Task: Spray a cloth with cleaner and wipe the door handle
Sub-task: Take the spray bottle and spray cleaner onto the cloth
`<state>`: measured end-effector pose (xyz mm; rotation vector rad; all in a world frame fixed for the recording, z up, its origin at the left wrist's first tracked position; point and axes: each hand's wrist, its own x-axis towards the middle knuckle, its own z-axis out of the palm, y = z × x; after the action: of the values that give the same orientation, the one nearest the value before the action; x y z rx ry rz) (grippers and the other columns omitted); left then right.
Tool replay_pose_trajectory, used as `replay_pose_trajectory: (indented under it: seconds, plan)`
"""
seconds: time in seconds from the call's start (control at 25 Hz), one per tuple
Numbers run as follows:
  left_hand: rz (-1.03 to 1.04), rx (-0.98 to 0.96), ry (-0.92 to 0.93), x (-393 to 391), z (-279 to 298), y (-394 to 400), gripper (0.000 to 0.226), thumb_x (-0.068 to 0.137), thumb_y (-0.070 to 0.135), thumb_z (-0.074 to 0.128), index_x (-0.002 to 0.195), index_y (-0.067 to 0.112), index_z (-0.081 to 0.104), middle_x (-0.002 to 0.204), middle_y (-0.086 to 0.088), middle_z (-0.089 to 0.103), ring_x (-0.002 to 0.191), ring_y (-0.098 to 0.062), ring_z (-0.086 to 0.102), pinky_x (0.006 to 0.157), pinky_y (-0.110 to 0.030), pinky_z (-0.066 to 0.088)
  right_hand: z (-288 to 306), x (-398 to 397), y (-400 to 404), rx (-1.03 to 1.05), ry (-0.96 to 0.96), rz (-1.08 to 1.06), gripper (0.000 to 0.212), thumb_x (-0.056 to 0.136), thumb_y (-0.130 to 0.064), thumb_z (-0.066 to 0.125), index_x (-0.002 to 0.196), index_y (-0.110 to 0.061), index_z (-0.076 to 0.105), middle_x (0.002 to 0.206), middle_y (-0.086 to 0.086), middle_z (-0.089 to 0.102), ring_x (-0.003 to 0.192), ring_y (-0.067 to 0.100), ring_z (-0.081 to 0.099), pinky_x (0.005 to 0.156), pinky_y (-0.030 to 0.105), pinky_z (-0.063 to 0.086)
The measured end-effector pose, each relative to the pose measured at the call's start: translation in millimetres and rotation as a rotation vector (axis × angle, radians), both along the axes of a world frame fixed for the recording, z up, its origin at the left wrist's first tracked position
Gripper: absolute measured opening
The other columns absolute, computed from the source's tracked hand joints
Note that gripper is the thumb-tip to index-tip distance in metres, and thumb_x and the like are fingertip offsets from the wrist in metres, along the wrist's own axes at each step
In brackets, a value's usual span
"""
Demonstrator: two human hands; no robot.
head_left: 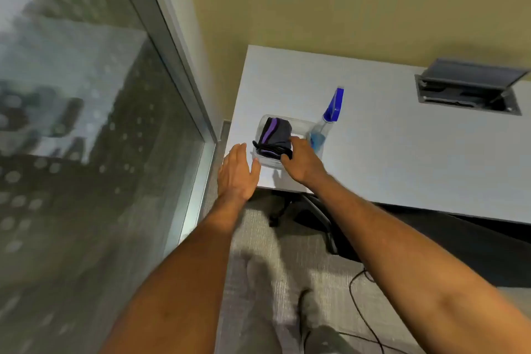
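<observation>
A folded dark grey cloth (274, 135) with a purple stripe lies in a clear plastic container (304, 125) near the left corner of a white table (402, 146). My right hand (301, 158) grips the cloth's near right edge, fingers curled over it. My left hand (237, 172) hovers with straight fingers just left of the container, at the table's edge, holding nothing. A spray bottle (330, 115) with a blue trigger head and blue liquid stands in the container's right end, just beyond my right hand. No door handle is in view.
A frosted glass wall with a metal frame (184, 72) runs along the left. An open cable box (468, 92) is set into the table at the far right. Chair legs (304, 215) and a black cable (365, 316) lie on the grey carpet below.
</observation>
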<state>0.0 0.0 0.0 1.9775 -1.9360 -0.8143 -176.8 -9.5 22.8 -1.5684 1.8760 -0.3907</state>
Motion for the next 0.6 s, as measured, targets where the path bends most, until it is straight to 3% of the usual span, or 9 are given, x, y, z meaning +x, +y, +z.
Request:
replay_pose_trajectory:
  seconds: [0.2,0.36,0.6]
  plan:
    - [-0.067,0.003,0.114,-19,-40,-46,0.045,0.107,0.031,0.054,0.148,0.013,0.047,0.146,-0.01,0.053,0.127,-0.029,0.055,0.103,-0.044,0.053,-39,5,-31,0.09,0.024,-0.034,0.033,0.101,-0.02,0.059,0.131,-0.009,0.055,0.128,0.015,0.062,0.115,0.029,0.06,0.097,0.034,0.051]
    - [-0.159,-0.186,0.024,-27,-61,-52,0.033,0.106,0.016,0.053,0.134,-0.001,0.061,0.129,-0.022,0.063,0.11,-0.036,0.065,0.09,-0.047,0.06,-55,0,-43,0.142,0.036,-0.015,0.031,0.106,-0.023,0.054,0.134,-0.012,0.059,0.129,0.014,0.063,0.115,0.029,0.061,0.099,0.037,0.05]
    - [-0.059,-0.016,0.166,-32,-70,-61,0.029,0.103,0.018,0.062,0.129,0.008,0.061,0.129,-0.014,0.063,0.111,-0.029,0.067,0.087,-0.04,0.062,-62,-4,-47,0.142,0.022,-0.077,0.025,0.105,-0.01,0.053,0.126,-0.012,0.068,0.119,0.012,0.072,0.11,0.028,0.066,0.098,0.038,0.053]
